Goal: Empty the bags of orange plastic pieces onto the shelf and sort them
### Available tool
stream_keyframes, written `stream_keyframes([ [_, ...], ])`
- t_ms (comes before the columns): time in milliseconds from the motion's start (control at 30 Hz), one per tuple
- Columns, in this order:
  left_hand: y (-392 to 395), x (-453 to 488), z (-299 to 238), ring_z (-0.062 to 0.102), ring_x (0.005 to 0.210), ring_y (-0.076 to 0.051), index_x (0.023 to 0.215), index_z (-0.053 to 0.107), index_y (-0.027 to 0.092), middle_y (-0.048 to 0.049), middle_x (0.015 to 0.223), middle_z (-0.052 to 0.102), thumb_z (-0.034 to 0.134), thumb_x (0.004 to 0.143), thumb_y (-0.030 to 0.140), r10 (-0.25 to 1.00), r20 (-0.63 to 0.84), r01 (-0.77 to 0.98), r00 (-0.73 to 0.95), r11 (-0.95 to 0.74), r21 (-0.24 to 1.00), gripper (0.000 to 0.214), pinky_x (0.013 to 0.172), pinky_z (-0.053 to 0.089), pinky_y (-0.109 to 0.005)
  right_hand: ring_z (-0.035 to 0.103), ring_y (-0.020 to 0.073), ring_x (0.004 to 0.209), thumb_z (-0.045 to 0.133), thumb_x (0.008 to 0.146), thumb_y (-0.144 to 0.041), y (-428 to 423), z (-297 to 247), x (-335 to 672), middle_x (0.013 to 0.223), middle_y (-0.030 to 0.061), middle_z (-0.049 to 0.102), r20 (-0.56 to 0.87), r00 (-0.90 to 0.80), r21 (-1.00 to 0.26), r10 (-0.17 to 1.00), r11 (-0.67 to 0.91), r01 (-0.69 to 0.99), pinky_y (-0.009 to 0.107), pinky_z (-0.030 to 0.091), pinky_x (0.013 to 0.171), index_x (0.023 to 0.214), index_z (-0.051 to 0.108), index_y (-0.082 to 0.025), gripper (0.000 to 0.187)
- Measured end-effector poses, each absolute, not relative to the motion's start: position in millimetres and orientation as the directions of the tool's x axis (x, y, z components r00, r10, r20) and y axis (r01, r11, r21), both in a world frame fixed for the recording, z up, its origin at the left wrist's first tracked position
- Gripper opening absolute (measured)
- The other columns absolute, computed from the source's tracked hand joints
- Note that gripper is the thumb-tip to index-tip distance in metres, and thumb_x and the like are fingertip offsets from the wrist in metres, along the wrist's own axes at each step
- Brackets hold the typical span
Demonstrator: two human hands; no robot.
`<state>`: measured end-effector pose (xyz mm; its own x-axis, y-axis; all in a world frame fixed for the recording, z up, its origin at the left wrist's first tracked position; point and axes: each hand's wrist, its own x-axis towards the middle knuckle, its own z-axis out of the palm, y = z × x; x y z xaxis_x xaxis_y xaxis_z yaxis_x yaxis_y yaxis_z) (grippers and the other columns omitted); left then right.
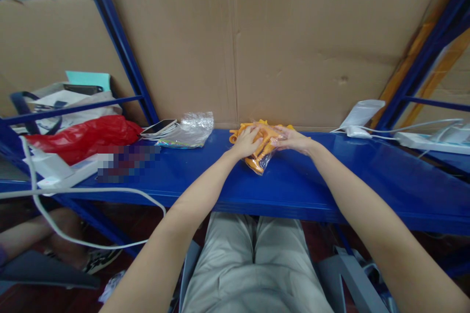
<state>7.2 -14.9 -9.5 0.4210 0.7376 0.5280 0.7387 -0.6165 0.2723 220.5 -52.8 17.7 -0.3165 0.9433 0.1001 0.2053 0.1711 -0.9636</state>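
A clear plastic bag of orange plastic parts point(262, 156) lies on the blue shelf point(227, 181), against the cardboard at the back. From the left, my left hand point(246, 143) grips the bag, its fingers over the top. My right hand point(293, 140) holds the bag's right side, with its fingertips partly hidden by the film and the parts. Some orange pieces stick up behind my hands and at the left end of the bag. What exactly these pieces are, I cannot tell.
Left of the bag are a crumpled clear packet point(196, 132), a phone point(159, 128), a red plastic bag point(88, 137) and a white power strip point(79, 171). A white cable point(91, 190) loops off the shelf's front edge. Cables and a white strip point(433, 142) sit at the right. Another person's leg point(62, 225) shows lower left.
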Motion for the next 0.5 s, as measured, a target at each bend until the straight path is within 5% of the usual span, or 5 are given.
stream_keyframes([
  [133,-15.5,7.6,-9.8,0.036,0.144,-0.030,0.151,0.037,0.017,-0.0140,0.154,0.042,0.048,0.091,0.044,0.757,0.519,0.748,0.398,-0.595,0.295,0.067,0.119,0.027,-0.046,0.054,0.0302,0.130,0.084,0.063,-0.018,-47.3,12.4,217.1,0.150,0.0155,0.047,0.167,-0.288,-0.952,0.943,0.230,0.203,0.050,0.046,0.107,0.155,0.028,-0.024,0.108],
  [500,-9.1,7.5,-15.0,0.032,0.146,-0.033,0.146,0.044,0.018,-0.0168,0.154,0.041,0.055,0.086,0.049,0.823,0.463,0.746,0.329,-0.527,0.407,0.068,0.117,0.028,-0.053,0.065,0.0196,0.108,0.082,0.043,0.008,-49.9,16.7,218.2,0.112,0.0030,0.071,0.224,-0.211,-0.963,0.951,0.250,0.105,0.038,0.052,0.098,0.105,0.071,-0.021,0.070],
])
